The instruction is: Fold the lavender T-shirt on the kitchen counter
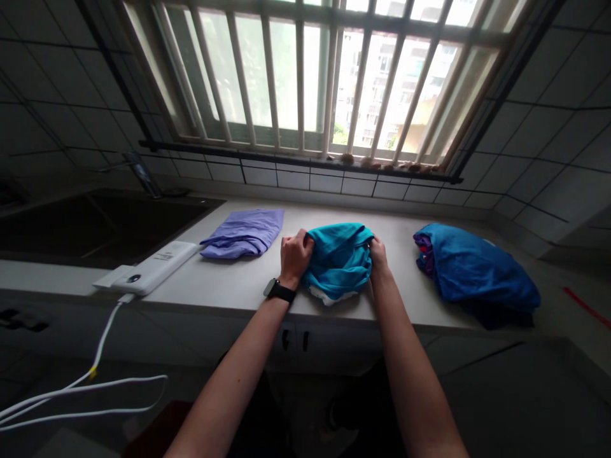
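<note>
A bunched teal cloth garment (338, 261) rests on the white countertop (224, 280), with a bit of white fabric showing under its front edge. My left hand (294, 256) grips its left side, fingers curled into the fabric. On the opposite side, my right hand (379, 254) pinches the garment near its upper right edge. What kind of garment it is, I cannot tell. To the left lies a folded purple cloth (243, 234). A heap of blue clothing (477, 267) sits to the right, with purple and red fabric peeking out at its left end.
A white power bank (165, 264) with a white cable (102, 337) lies near the counter's front edge at left. Behind it are a dark sink (71, 222) and a faucet (140, 175). A barred window (300, 76) stands above the counter. A red strip (587, 306) lies far right.
</note>
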Available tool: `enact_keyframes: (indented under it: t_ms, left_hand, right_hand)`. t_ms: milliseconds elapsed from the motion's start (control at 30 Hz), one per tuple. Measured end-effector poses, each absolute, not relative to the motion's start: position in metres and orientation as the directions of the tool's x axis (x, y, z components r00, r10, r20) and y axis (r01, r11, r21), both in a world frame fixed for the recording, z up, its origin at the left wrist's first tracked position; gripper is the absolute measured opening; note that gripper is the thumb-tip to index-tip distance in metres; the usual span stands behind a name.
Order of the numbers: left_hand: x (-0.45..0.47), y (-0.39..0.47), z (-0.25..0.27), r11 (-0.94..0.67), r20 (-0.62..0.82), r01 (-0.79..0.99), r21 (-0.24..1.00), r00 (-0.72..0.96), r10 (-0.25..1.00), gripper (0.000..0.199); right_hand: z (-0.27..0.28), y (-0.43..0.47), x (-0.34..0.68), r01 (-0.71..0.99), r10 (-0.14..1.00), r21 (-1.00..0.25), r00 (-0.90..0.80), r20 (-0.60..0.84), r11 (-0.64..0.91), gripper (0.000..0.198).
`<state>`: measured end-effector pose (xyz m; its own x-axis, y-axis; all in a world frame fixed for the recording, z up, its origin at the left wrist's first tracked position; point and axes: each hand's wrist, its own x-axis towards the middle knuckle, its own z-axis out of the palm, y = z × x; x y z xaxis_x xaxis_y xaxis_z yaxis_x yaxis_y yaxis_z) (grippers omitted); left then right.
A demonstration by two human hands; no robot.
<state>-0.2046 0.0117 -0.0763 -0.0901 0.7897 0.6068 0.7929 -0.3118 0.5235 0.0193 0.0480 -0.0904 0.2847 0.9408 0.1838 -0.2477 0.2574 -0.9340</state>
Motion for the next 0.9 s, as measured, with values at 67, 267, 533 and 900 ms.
enact_keyframes:
  t_ms: [67, 267, 533, 900]
  left_hand:
    - [-0.209, 0.013, -0.076, -0.245, 0.630, 0.776, 0.582, -0.240, 0.739, 0.019]
    - [-0.214, 0.015, -0.080, -0.270, 0.653, 0.738, 0.619, -0.292, 0.698, 0.031]
    - [-0.211, 0.013, -0.077, -0.259, 0.640, 0.754, 0.604, -0.266, 0.721, 0.035]
    - [-0.210, 0.007, -0.074, -0.214, 0.603, 0.766, 0.606, -0.267, 0.752, 0.031]
  right_hand:
    - [-0.088, 0.052, 0.022, -0.330, 0.909, -0.912, 0.405, 0.095, 0.243, 0.027]
    - [-0.081, 0.046, 0.025, -0.363, 0.903, -0.909, 0.427, 0.036, 0.207, 0.031]
    - [-0.068, 0.018, 0.000, -0.062, 0.961, -0.991, -0.241, 0.133, 0.121, 0.051]
    - [-0.061, 0.018, 0.009, -0.237, 0.957, -0.927, 0.075, 0.281, 0.290, 0.053]
